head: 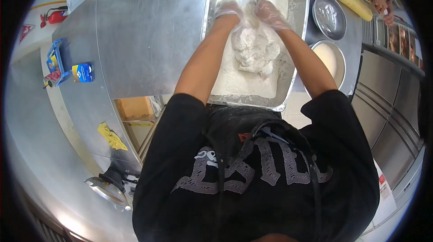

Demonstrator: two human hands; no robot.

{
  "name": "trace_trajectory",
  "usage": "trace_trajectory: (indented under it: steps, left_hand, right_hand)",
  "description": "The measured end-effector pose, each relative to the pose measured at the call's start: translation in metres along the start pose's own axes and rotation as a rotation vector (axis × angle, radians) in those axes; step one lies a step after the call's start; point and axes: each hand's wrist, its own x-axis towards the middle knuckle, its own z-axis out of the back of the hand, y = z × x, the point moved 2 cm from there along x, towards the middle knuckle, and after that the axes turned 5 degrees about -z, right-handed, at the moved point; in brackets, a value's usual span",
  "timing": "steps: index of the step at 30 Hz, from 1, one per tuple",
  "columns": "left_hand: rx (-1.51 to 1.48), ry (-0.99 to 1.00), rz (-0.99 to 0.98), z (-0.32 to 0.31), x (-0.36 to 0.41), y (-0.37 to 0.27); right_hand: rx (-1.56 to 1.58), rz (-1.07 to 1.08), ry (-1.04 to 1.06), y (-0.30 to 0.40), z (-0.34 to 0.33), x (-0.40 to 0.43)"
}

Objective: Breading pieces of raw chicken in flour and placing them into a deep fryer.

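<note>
A deep metal tray [299, 15] lies before me on the steel counter, spread with white flour [223, 83]. Flour-coated pieces [252, 51], possibly chicken, are heaped in its middle, just below my hands. Thin clear plastic gloves cover both hands. In the upper left of the tray, my left hand [228, 8] is down in the flour with its fingers curled and partly hidden. My right hand [270, 14] bends inward opposite it, its fingertips at a floury lump between the hands. Whether either hand grips anything is unclear.
Right of the tray are a bowl of pale mixture [325, 57], a shiny round metal bowl [329, 17] and a yellowish film roll [351, 2]. Another person's hands [384, 8] show beyond. Leftward are a blue box [82, 73], blue basket [58, 61] and yellow cloth [112, 137].
</note>
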Motion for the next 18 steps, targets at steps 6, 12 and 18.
trace_trajectory:
  steps: [6, 12, 18]
  left_hand:
    - [0.124, 0.327, -0.227, -0.015, -0.033, -0.023]
    - [-0.411, 0.471, -0.026, -0.049, -0.078, 0.020]
    - [-1.144, 0.449, 0.248, -0.085, -0.125, 0.029]
  right_hand:
    - [-0.696, 0.229, -0.378, -0.060, -0.053, -0.070]
    - [-0.354, 0.036, 0.395, -0.035, -0.042, -0.101]
    - [0.435, -0.477, 0.502, -0.025, -0.039, -0.144]
